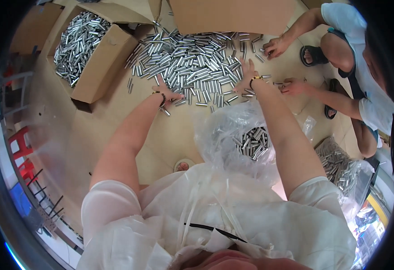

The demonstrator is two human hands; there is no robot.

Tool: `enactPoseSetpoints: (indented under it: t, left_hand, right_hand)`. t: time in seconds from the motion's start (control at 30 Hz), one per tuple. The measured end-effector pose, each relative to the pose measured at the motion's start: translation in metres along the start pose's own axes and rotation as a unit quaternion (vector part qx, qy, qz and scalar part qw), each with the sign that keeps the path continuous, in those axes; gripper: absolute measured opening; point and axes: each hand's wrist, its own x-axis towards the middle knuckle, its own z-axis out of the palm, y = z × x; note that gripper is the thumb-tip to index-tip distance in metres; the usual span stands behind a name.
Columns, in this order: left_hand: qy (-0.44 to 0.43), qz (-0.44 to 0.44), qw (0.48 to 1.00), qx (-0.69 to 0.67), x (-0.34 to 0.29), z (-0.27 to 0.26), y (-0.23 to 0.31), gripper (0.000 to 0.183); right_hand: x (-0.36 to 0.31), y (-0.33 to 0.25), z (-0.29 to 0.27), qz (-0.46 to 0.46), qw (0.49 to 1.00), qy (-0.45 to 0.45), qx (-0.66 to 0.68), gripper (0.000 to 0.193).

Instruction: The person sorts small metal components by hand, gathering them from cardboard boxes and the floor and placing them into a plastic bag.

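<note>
A wide heap of short, shiny metal tubes or rods lies spread over the tiled floor in front of me. At its near left edge is my left hand, fingers spread among the outermost pieces. My right hand rests at the heap's right side, its fingers stretched out over the pieces. Both hands look open, and neither is wrapped round anything. Below my right forearm, a clear plastic bag sags open with more metal pieces inside.
A cardboard box full of the same pieces tilts at the left. Brown cardboard stands behind the heap. A crouching co-worker's hands reach in from the right. Another filled plastic bag sits lower right; red stools stand far left.
</note>
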Motion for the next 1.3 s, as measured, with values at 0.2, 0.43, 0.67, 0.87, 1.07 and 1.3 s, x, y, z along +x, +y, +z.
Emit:
enactPoseSetpoints:
  t: [0.2, 0.43, 0.67, 0.87, 1.07, 1.3]
  left_hand:
    - [0.089, 0.102, 0.968, 0.209, 0.026, 0.028, 0.016, 0.151]
    - [0.08, 0.165, 0.966, 0.183, 0.011, 0.044, 0.044, 0.149]
    - [0.039, 0.275, 0.957, 0.079, 0.027, 0.068, 0.036, 0.145]
    - [0.032, 0.335, 0.941, 0.039, 0.003, 0.091, 0.063, 0.124]
    - [0.093, 0.458, 0.884, -0.015, -0.02, 0.094, 0.088, 0.093]
    - [0.091, 0.512, 0.853, -0.045, -0.143, 0.055, 0.141, 0.088]
  right_hand:
    - [0.042, -0.05, 0.016, -0.041, 0.998, 0.035, 0.028, 0.142]
    - [0.048, -0.075, 0.031, -0.121, 0.979, 0.012, 0.165, 0.138]
    - [0.024, -0.101, 0.025, -0.14, 0.987, 0.002, 0.078, 0.12]
    - [0.015, -0.103, 0.035, -0.193, 0.972, -0.007, 0.132, 0.089]
    - [0.019, -0.074, 0.024, -0.179, 0.893, -0.075, 0.406, 0.079]
    - [-0.1, -0.05, -0.06, -0.288, 0.859, 0.073, 0.416, 0.062]
